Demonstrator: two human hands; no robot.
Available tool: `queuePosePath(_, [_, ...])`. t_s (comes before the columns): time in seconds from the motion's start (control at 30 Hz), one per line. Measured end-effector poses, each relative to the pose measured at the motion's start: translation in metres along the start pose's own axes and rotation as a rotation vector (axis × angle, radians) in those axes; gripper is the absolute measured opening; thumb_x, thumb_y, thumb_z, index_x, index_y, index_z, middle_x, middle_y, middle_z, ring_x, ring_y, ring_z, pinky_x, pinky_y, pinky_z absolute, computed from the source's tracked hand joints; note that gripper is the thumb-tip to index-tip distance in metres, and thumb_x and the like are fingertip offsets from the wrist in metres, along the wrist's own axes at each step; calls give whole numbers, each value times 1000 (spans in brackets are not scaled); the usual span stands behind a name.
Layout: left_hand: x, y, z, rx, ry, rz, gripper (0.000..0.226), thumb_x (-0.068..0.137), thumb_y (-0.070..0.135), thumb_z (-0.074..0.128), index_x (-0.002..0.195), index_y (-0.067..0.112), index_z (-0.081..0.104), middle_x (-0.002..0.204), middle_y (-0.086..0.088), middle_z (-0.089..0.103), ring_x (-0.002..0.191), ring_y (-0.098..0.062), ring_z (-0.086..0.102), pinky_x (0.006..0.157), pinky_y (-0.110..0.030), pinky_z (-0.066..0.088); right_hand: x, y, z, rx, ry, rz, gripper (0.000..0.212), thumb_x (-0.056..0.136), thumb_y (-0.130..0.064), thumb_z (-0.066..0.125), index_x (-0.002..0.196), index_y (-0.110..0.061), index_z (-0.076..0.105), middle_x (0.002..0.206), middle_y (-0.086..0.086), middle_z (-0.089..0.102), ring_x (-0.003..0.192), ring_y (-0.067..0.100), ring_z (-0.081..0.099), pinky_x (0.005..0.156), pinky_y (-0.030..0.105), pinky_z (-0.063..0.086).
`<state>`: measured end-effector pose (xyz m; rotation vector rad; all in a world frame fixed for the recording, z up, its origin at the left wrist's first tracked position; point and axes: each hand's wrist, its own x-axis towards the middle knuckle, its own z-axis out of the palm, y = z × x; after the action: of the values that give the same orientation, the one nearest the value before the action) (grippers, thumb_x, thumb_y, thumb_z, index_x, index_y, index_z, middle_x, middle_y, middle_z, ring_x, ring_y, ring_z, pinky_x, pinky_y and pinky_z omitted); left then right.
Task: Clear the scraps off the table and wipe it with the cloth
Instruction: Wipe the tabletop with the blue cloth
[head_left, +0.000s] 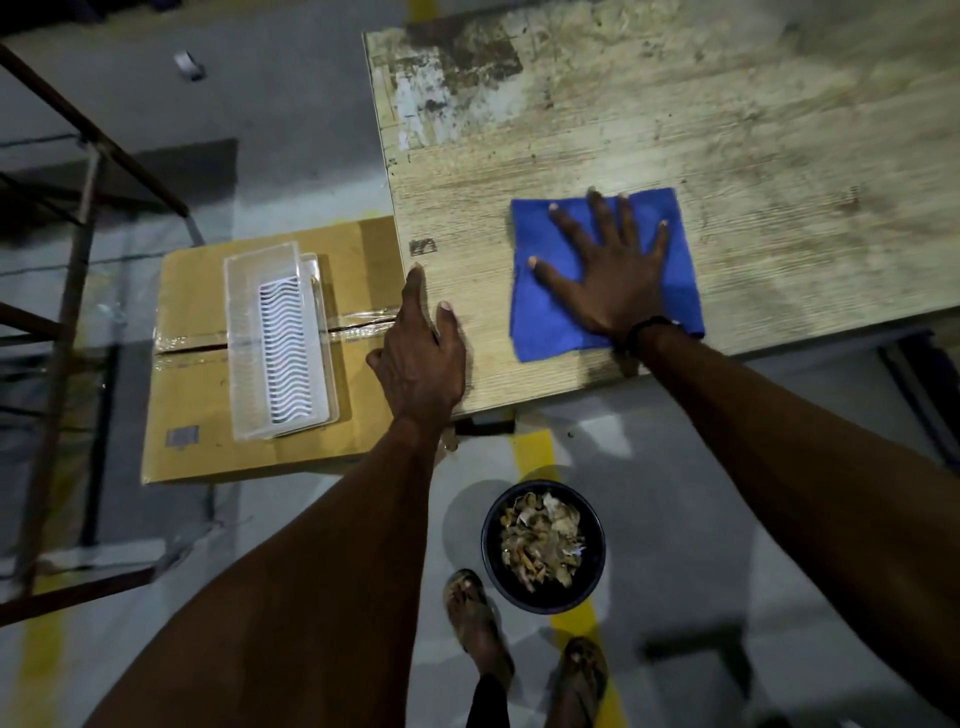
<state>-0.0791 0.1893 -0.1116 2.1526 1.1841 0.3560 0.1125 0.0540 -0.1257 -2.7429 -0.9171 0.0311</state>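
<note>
A blue cloth (540, 306) lies flat on the worn wooden table (675, 119) near its front edge. My right hand (610, 270) presses down on the cloth with the fingers spread wide. My left hand (423, 353) rests on the table's front left corner, fingers laid over the edge, holding nothing. On the floor below the table stands a dark round bowl (488, 545) filled with brown and white scraps (540, 540). No scraps show on the table top.
A cardboard box (192, 374) stands left of the table with a clear plastic tray (244, 332) on top. Metal frame bars (78, 270) run along the far left. My sandalled feet (478, 623) stand beside the bowl on a yellow floor line (535, 452).
</note>
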Motion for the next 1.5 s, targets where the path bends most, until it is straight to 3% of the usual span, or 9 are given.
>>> queuePosePath(0.13, [-1,0,2,15,32,14,56,109,42,41,163,36,26,140,-2,67,124,-31,63,113,-54,30,7,-11,0,31,-52,90,85,88,-88,23,163,-48,18,176,2,7,162,33,1,121,72,-5])
queuePosePath(0.33, [1,-1,3,58,41,23,55,106,44,33,160,38,28,118,-8,73,110,-34,67,108,-57,38,-38,-68,25,5,10,-236,79,93,-83,28,162,-44,26,174,4,18,161,34,12,122,72,4])
queuePosePath(0.57, [-1,-2,9,134,56,44,61,101,45,30,161,35,29,118,-10,72,104,-33,67,103,-61,42,23,-78,20,21,-68,-189,85,88,-89,26,162,-48,21,175,1,11,162,32,5,122,72,-1])
queuePosePath(0.77, [2,-7,9,135,24,30,60,103,46,31,162,36,26,140,-6,64,126,-30,59,114,-70,28,34,-82,22,31,-72,-211,83,90,-88,26,163,-49,18,176,0,10,162,31,4,122,73,-1])
queuePosePath(0.9, [2,-7,8,212,45,50,61,105,43,33,164,33,25,168,-2,36,150,-28,38,119,-69,21,14,-46,18,27,-3,-193,82,88,-90,25,161,-52,22,175,-5,15,162,28,10,123,71,4])
queuePosePath(1.07, [13,-6,5,313,3,163,68,102,39,28,167,20,19,177,-3,5,162,-27,10,123,-64,15,38,-21,3,35,-80,30,80,90,-89,30,161,-54,14,176,-5,4,162,28,-3,122,69,-6])
queuePosePath(1.27, [92,20,17,299,-30,168,73,101,42,21,167,11,18,177,-5,6,163,-28,4,127,-65,9,47,-65,23,-2,-37,-56,82,92,-85,31,163,-48,16,176,1,7,162,33,2,121,71,-5])
queuePosePath(1.4, [100,23,26,343,44,174,67,104,35,29,166,9,22,176,-7,12,163,-26,9,126,-61,14,50,-44,28,-16,69,-140,80,90,-86,32,161,-49,26,174,-3,18,161,28,13,123,68,3])
queuePosePath(1.5, [102,24,30,363,100,171,65,104,33,33,164,9,27,175,-8,18,162,-25,15,126,-59,17,80,-20,19,16,87,-40,79,89,-87,36,159,-50,30,173,-3,20,161,30,14,122,71,5])
